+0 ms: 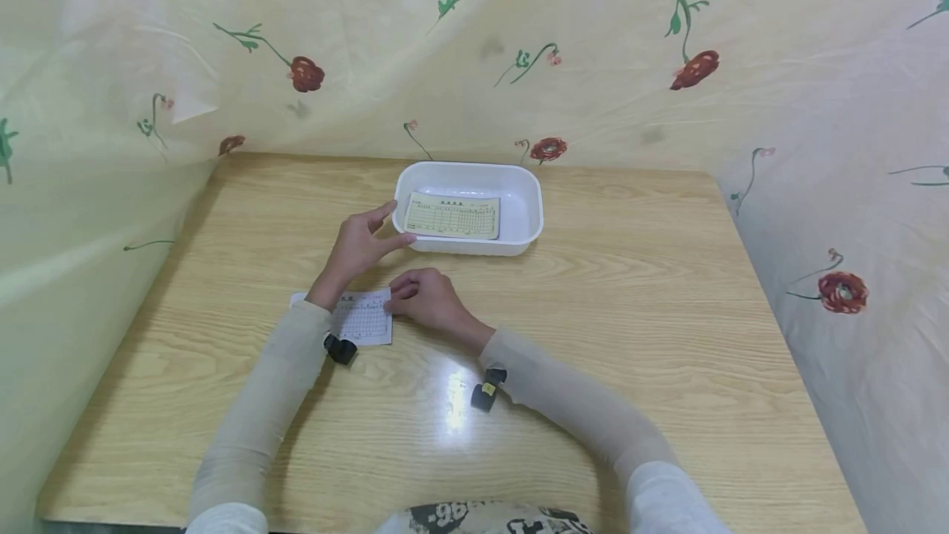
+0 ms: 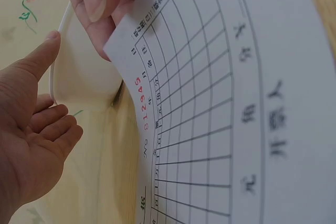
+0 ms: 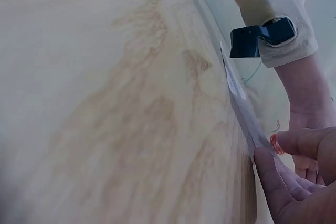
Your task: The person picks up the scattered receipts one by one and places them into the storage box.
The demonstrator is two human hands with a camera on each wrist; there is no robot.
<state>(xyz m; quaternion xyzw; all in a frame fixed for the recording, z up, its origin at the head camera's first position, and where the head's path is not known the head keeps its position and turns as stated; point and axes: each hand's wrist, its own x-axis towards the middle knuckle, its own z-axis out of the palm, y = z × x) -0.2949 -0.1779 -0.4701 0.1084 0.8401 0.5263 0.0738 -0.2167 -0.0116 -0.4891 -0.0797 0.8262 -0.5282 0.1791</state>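
Note:
My left hand (image 1: 357, 247) is at the left end of a white plastic tray (image 1: 523, 208), its thumb by the front rim and its straight fingers by the left side. A yellowish printed receipt form (image 1: 454, 217) lies inside the tray. My right hand (image 1: 433, 300) pinches the right edge of a white receipt slip (image 1: 366, 321), partly hidden under the left wrist. In the left wrist view the slip (image 2: 210, 124) shows a ruled grid and a red number, with the right thumb and fingers at its corner. The right wrist view shows the slip (image 3: 244, 111) edge-on, tilted off the table.
The wooden table (image 1: 630, 311) reaches back to a flowered cloth (image 1: 608, 39) that hangs behind and at both sides. Each wrist wears a small black camera, such as the left camera (image 1: 341, 349). The person's patterned shirt is at the table's front edge.

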